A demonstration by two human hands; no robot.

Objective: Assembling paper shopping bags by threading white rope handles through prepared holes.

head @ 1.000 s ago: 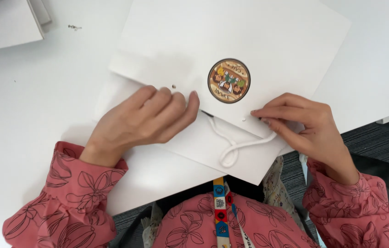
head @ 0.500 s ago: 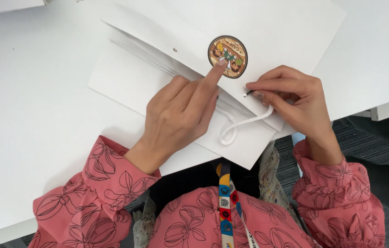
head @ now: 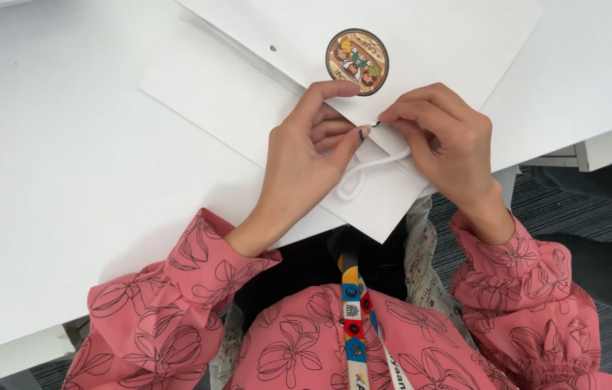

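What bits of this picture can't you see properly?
- Head view: the end of the white cord is hidden between the fingertips of the left hand and the right hand.
- The white paper bag runs off the top edge, so its far end is cut off.
- The little drawing on the round sticker is too small to make out.

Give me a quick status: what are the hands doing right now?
Left hand and right hand both pinching the white cord tip at the white paper bag. Bag flat on table, round sticker up. Nothing in the way.
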